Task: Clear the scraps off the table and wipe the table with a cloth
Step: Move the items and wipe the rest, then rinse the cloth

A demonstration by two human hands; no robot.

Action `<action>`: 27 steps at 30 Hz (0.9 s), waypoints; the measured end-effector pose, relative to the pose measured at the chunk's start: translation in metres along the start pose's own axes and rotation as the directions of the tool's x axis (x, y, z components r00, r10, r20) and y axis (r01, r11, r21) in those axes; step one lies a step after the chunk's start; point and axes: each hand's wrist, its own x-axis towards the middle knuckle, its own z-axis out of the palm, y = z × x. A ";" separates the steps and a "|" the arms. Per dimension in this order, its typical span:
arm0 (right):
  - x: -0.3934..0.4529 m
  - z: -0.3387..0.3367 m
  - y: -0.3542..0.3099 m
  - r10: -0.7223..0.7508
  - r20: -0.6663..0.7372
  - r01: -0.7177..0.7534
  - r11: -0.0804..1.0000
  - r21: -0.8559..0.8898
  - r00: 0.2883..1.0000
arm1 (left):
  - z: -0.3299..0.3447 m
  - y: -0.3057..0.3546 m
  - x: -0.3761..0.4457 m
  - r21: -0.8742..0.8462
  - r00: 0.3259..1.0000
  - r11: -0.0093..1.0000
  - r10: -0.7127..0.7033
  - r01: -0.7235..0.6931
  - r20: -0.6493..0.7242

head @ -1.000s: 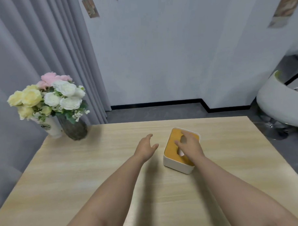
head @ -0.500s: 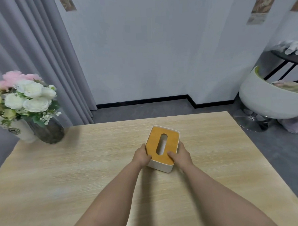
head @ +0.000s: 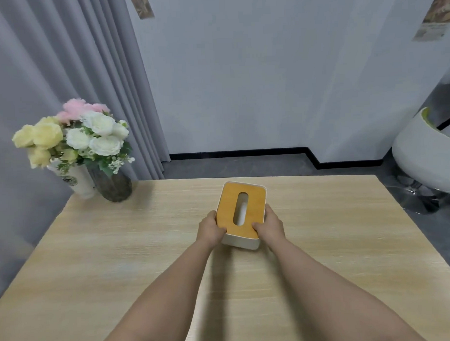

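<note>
Both hands, left hand [head: 211, 230] and right hand [head: 270, 226], grip the tissue box [head: 242, 214] on the wooden table [head: 119, 250] facing a white wall [head: 266, 79].

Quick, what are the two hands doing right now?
Left hand: holding the left side of the tissue box.
Right hand: holding the box's right side.

Far left of the left hand [head: 210, 230], two flower vases [head: 96, 182] stand touching; a white chair [head: 422, 161] sits far right.
</note>
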 end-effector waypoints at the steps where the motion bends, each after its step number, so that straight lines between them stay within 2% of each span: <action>1: -0.003 0.010 -0.008 -0.019 0.014 0.020 1.000 -0.010 1.000 | -0.011 -0.007 -0.001 -0.004 1.000 1.000 -0.003 0.003 -0.016; 14: -0.067 0.200 -0.115 -0.151 0.221 0.170 0.983 -0.071 0.963 | -0.193 -0.148 -0.027 -0.040 0.974 0.990 -0.141 0.136 -0.177; 21: -0.091 0.302 -0.164 -0.156 0.262 0.180 0.981 -0.070 0.952 | -0.281 -0.222 -0.021 -0.058 0.966 0.986 -0.166 0.158 -0.200; 27: -0.099 0.362 -0.187 -0.158 0.254 0.183 0.980 -0.079 0.954 | -0.322 -0.271 -0.007 -0.076 0.964 0.983 -0.178 0.166 -0.199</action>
